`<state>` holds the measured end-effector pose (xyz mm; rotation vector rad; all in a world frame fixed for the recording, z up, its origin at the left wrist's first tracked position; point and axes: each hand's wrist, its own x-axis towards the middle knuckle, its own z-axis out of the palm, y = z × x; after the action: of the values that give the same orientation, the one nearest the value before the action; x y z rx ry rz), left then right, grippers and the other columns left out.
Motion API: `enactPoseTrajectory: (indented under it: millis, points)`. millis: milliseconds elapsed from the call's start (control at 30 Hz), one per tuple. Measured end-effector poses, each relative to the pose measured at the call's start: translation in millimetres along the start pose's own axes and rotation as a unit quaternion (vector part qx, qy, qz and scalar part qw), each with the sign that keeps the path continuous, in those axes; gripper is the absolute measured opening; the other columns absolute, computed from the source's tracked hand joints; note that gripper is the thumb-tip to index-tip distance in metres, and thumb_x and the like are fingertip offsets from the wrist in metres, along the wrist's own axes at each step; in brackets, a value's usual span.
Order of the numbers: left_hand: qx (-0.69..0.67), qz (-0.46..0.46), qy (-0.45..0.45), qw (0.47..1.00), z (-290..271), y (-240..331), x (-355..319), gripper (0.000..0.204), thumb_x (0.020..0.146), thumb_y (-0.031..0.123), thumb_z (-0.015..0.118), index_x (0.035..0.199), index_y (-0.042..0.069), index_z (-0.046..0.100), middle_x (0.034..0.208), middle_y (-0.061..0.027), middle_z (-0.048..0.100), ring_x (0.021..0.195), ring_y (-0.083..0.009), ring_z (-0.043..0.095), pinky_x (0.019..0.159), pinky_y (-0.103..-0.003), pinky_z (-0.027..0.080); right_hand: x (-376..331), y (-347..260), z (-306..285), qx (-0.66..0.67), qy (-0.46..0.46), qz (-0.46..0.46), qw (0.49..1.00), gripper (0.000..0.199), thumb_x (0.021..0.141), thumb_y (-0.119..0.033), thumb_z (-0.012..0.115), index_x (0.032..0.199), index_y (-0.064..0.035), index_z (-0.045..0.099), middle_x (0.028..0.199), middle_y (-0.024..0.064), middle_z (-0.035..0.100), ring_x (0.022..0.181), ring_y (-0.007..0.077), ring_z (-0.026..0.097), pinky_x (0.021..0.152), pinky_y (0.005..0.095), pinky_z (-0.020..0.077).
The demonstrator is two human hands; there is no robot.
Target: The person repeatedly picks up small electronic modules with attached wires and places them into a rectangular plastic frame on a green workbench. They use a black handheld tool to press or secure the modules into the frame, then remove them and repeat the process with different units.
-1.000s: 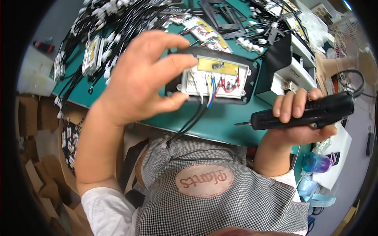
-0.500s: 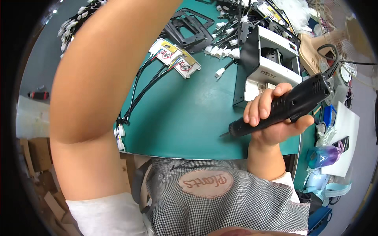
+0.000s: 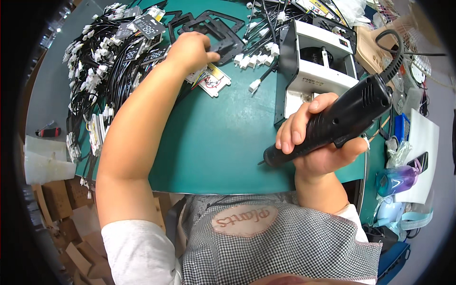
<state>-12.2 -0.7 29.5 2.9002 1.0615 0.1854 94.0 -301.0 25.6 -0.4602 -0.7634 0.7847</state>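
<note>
My right hand [image 3: 316,135] is wrapped round a black electric screwdriver [image 3: 349,111], its bit pointing down and to the left over the mat. My left hand [image 3: 190,51] reaches to the far side, its fingers and thumb closed on the edge of a black plastic frame [image 3: 223,45] in a pile of such frames. Just below that hand lies a white circuit module [image 3: 213,81] with coloured wires, partly covered by it. A white and black screw feeder [image 3: 316,80] stands beyond my right hand.
Bundles of black cables with white connectors [image 3: 95,71] and small display boards [image 3: 148,26] cover the left of the green mat [image 3: 228,142]. More white connectors [image 3: 256,61] lie near the feeder. On the right are a purple-blue bottle [image 3: 396,179] and a beige tray [image 3: 373,47].
My left arm has swung lower and left, bringing the left hand into view at the black frames. My right hand has shifted slightly left with the screwdriver.
</note>
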Motion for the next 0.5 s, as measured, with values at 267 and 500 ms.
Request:
enactPoseTrajectory:
  millis: [267, 500]
  points:
    - [-0.482, -0.092, 0.094, 0.866, -38, -33, -39, 0.049, 0.096, 0.04, 0.069, 0.126, 0.001, 0.069, 0.129, -0.0139, 0.069, 0.117, -0.0257, 0.067, 0.1, -0.039, 0.051, 4, -2, -7, 0.026, -0.01, -0.015, 1.0, 0.098, 0.08, -0.09, 0.053, 0.121, -0.0006, 0.049, 0.073, 0.0121, 0.06, 0.056, 0.0226, 0.062, 0.054, 0.0376, 0.0568]
    - [-0.764, 0.007, -0.14, 0.63, -34, -34, -155, 0.05, 0.111, 0.039, 0.043, 0.133, -0.004, 0.055, 0.137, -0.0288, 0.06, 0.105, -0.0292, 0.072, 0.088, -0.037, 0.062, 10, -9, -13, 0.101, -0.018, -0.022, 0.994, 0.102, 0.08, -0.092, 0.049, 0.126, -0.0018, 0.052, 0.076, 0.0122, 0.061, 0.059, 0.0231, 0.064, 0.057, 0.0399, 0.0576]
